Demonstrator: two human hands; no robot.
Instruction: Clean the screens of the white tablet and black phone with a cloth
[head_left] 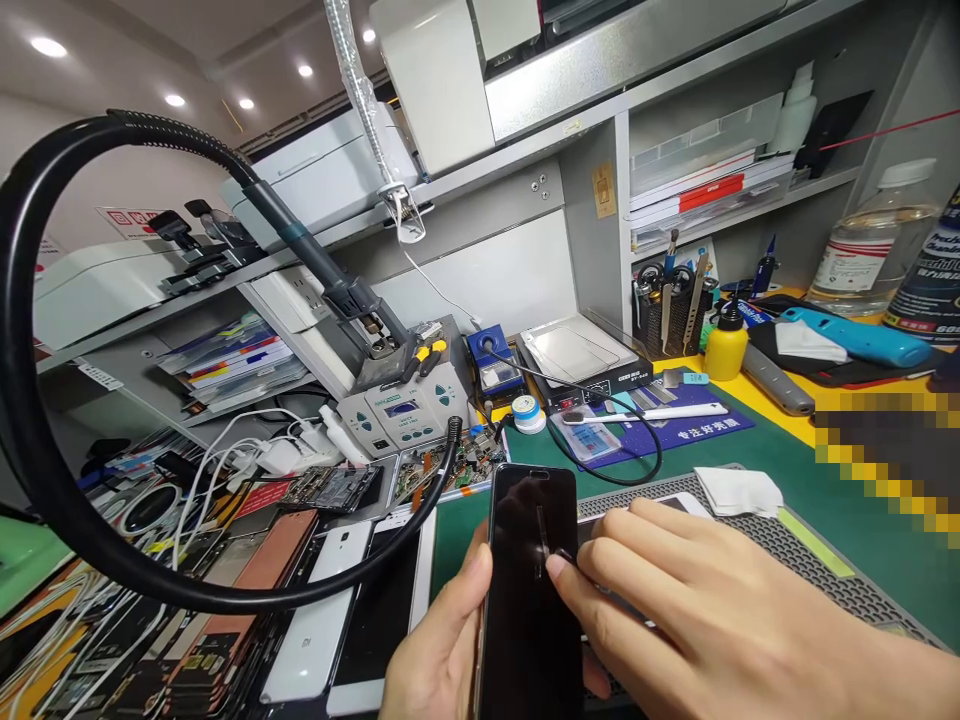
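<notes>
A black smartphone (529,620) stands tilted up in my left hand (442,640), its screen dark with a pale vertical streak on it. The thumb lies along its left edge, and fingertips show at its lower right edge. My right hand (675,590) reaches across from the right with its index fingertip at the screen, touching it or just above. The other fingers are bent loosely, and the thumb is hidden. Partly covered behind my right hand is a white-edged device (686,505) on the grey perforated mat (817,560).
At left lie a white phone (319,610), several phone parts and white cables. A thick black hose (30,400) loops over them from the soldering station (405,410). Behind are a heating plate (577,350), a white brush (675,411), a yellow bottle (726,345) and a white cloth (739,492).
</notes>
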